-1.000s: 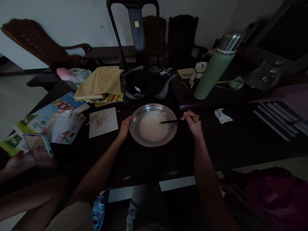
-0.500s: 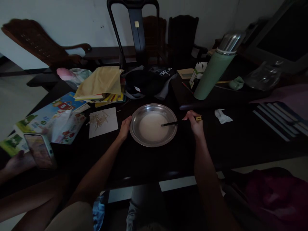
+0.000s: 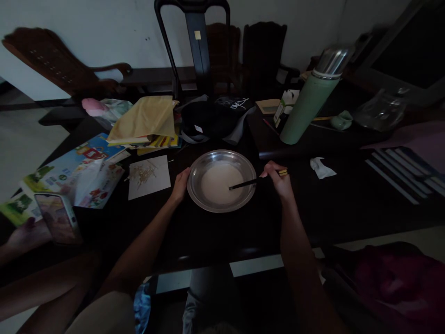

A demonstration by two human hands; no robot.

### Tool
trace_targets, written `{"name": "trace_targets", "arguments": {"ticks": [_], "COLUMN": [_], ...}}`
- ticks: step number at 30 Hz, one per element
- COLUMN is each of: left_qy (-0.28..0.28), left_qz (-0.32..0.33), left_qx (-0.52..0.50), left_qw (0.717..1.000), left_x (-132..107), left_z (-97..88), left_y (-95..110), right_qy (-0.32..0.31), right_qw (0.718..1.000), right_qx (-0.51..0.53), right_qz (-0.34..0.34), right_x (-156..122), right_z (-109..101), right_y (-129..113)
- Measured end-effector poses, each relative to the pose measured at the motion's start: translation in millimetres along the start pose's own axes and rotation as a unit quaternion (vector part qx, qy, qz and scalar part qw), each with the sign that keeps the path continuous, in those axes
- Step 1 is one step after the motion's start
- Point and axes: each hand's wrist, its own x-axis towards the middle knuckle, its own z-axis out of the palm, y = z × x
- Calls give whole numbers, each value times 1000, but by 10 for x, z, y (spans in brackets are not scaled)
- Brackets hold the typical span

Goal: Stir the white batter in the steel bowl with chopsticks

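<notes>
Dim room, pale wall [image 3: 104, 37], carved wooden armchair [image 3: 55, 60] beyond the dark counter [image 3: 222, 236]. Round metal bowl [image 3: 222, 208] on the counter, between the fingers of both hands, whitish liquid [image 3: 219, 181] inside. Left hand [image 3: 180, 185]: fingers against the bowl's left rim; whether they pinch it, cannot tell. Right hand [image 3: 280, 178]: fingers curled round black chopsticks [image 3: 245, 183], gold-coloured ends sticking out beyond the grasp, dark tips reaching leftward to the liquid; depth unclear. Just left of the left fingers, white paper sheet [image 3: 160, 183] bearing loose thin sticks [image 3: 142, 174]. Farther left, phone [image 3: 55, 218] tilted upright, another person's hand [image 3: 29, 236] near it. Right of the right fingers, crumpled tissue [image 3: 322, 169]. Beyond the right fingers, green thermos flask [image 3: 308, 102] with metal cap. Beyond the left fingers, stacked books under a tan sheet [image 3: 142, 120].
</notes>
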Motion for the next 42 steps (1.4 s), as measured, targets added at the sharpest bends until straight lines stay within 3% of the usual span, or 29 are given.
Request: {"name": "trace_targets", "arguments": {"ticks": [4, 10, 13, 17, 20, 24, 31, 35, 38, 42], "left_qy": [6, -2, -3, -5, -7, -3, -8, -6, -7, -6], "left_qz": [-7, 3, 6, 5, 7, 7, -6, -3, -4, -5], "left_qx": [-2, 0, -1, -4, -1, -2, -13, -18, -8, -11], "left_qw": [1000, 1000, 1000, 1000, 1000, 1000, 1000, 1000, 1000, 1000], "left_x": [3, 12, 10, 14, 18, 13, 11, 7, -1, -2], "left_z": [4, -8, -7, -13, -21, -18, -8, -17, -20, -12], "left_y": [-1, -20, -27, -40, -47, -34, -25, -25, -10, -4], "right_qy": [-79, 40, 2, -75, -40, 47, -69, -5, 48, -25], "right_qw": [996, 999, 1000, 997, 998, 999, 997, 999, 999, 1000], "right_qx": [-20, -12, 17, -3, -32, -10, -4, -36, -3, 15], "right_qz": [-33, -1, 13, -35, -47, -6, -29, -35, -8, -10], "right_x": [16, 19, -7, 7, 34, 19, 0, 30, 15, -7], "right_z": [135, 2, -12, 127, 125, -17, 118, 66, -36, 21], "right_y": [-49, 10, 7, -21, -7, 12, -31, 24, 37, -17]}}
